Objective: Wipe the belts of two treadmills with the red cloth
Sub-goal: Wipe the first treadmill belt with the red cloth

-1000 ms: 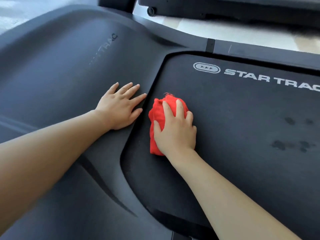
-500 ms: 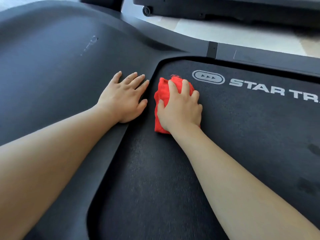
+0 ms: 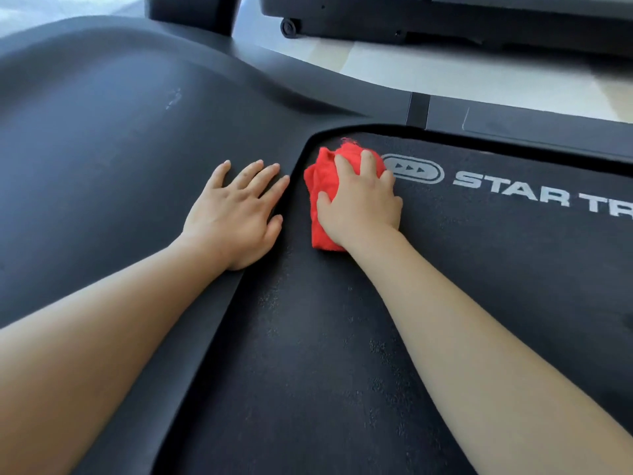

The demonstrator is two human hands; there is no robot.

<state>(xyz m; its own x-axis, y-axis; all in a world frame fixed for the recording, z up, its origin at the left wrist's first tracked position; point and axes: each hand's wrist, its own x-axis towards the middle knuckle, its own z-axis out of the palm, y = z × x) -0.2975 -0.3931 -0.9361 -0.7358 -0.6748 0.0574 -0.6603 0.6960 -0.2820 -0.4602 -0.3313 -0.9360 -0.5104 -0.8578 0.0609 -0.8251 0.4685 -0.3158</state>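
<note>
- Where the two bare forearms reach forward, the belt [image 3: 325,354] lies beneath them, a dark, finely grained mat flecked with pale specks.
- The left hand [image 3: 236,214] rests palm-down on the smooth moulded cover [image 3: 102,132], fingers straight and slightly fanned, holding nothing. Its fingertips stop just short of the groove where cover meets belt.
- The right hand [image 3: 359,207] sits on the belt with its fingers bent over the red cloth [image 3: 322,186] and its thumb against the cloth's left side, clamping it down.
- The cloth is a bunched, fuzzy lump showing left of and beyond the right fingers, with frayed threads at its far edge. It lies in the belt's rounded corner, across the groove from the left fingertips.
- Just right of the right fingertips sits an oval logo [image 3: 414,171] with three arrows, then white lettering [image 3: 513,192] reading "STAR TR" that runs out of view.
- Beyond the fingers runs the far side rail [image 3: 531,126], a flat dark strip with one seam.
- Farther still lie the pale floor [image 3: 376,63], a dark upright post [image 3: 191,8], and a second treadmill [image 3: 445,15] with a small wheel [image 3: 288,28].
</note>
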